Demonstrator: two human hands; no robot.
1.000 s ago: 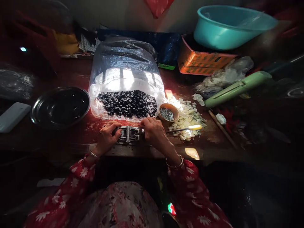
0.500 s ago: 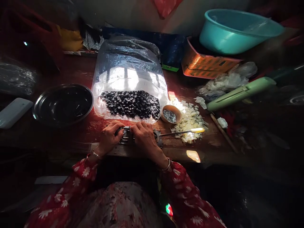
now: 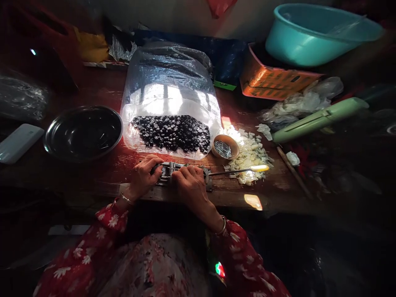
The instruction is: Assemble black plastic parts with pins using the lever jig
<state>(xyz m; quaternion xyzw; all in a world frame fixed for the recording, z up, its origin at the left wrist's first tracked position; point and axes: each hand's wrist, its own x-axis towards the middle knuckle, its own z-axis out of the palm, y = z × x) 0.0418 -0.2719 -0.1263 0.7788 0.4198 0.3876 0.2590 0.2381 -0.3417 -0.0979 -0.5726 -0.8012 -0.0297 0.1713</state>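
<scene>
The left hand (image 3: 144, 177) and right hand (image 3: 192, 190) grip a small steel jig (image 3: 168, 168) on the dark wooden worktop (image 3: 102, 173), just in front of a clear plastic bag (image 3: 170, 90) holding glossy black beads (image 3: 170, 133). The right fingers (image 3: 185, 175) curl over the jig, and a thin steel rod with a yellow handle (image 3: 244, 170) extends from its right end, though the join looks unclear in the shadow. Right of the bag are a small brown bowl of metal pins (image 3: 225, 147) and a pile of pale chips (image 3: 249, 154). Left of the bag sits a round steel basin (image 3: 83, 133). Beyond the bag, to the right, are an orange crate (image 3: 278, 80) and a teal plastic basin (image 3: 318, 37).
</scene>
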